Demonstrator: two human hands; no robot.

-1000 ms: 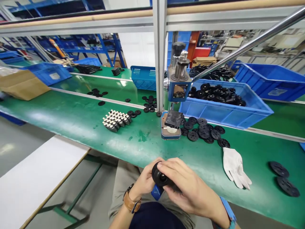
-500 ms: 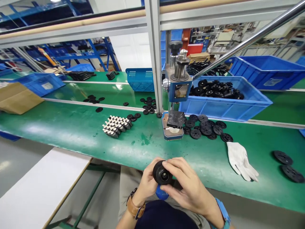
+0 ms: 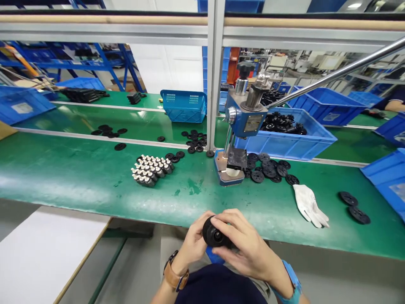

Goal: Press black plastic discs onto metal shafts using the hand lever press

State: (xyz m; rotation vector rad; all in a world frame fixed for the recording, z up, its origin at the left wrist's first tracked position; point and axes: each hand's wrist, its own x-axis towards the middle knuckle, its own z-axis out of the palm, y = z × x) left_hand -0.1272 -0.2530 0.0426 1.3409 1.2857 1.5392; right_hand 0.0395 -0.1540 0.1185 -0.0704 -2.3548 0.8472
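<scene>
Both of my hands hold a round black plastic part (image 3: pixel 213 233) over my lap, just in front of the green bench edge. My left hand (image 3: pixel 192 242) grips it from the left, thumb on its rim. My right hand (image 3: pixel 245 247) wraps over its top and right side. A bit of blue shows under the part. Straight ahead on the bench stands a small blue hand press (image 3: pixel 242 122) with a long steel lever (image 3: pixel 332 76) rising to the right. A cluster of several small metal pins (image 3: pixel 150 166) lies to the left of the press.
Black discs (image 3: pixel 268 169) lie right of the press, and two more black discs (image 3: pixel 354 207) lie far right. A white glove (image 3: pixel 308 205) lies on the green mat (image 3: pixel 79 177). Blue bins (image 3: pixel 284 141) of black parts stand behind. A vertical aluminium post (image 3: pixel 215 76) rises mid-bench. A white board (image 3: pixel 41 249) sits lower left.
My hands keep their hold on the black part and turn it slightly. The view has swung to the right, bringing more blue bins into sight at the right edge.
</scene>
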